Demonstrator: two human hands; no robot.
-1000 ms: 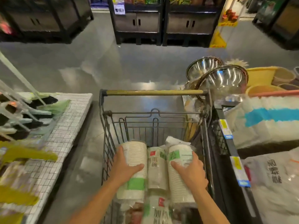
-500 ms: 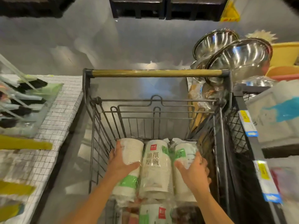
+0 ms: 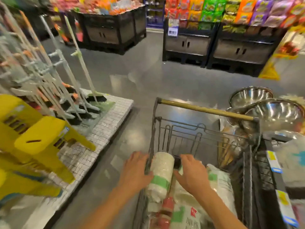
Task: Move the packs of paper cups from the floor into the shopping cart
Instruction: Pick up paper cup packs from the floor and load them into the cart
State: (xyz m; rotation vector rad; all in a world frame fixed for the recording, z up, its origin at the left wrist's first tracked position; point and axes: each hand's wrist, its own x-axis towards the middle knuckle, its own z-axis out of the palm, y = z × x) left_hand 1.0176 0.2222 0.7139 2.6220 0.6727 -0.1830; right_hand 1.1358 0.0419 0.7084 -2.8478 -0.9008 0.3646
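Note:
A dark wire shopping cart (image 3: pixel 204 109) with a brass-coloured handle stands in front of me. Several clear-wrapped packs of white paper cups with green and red labels lie in its basket. My left hand (image 3: pixel 134 172) presses against the left side of the leftmost pack (image 3: pixel 162 169), which leans on the cart's left wall. My right hand (image 3: pixel 192 173) lies flat with fingers spread on the packs (image 3: pixel 219 180) to the right. Neither hand closes around a pack. The view is motion-blurred.
To the left, a low white tiled platform (image 3: pixel 113 119) carries brooms (image 3: pixel 92 96) and yellow plastic stools (image 3: pixel 38 139). Steel bowls (image 3: pixel 274 113) and a black price-tagged rack (image 3: pixel 272 164) crowd the cart's right side. Snack display bins (image 3: pixel 214 43) stand beyond the grey floor (image 3: pixel 148 76).
The view has swung up and left, bringing the far shelves in. Both hands have loosened from the outer packs; the left pack now leans on the cart's left wall.

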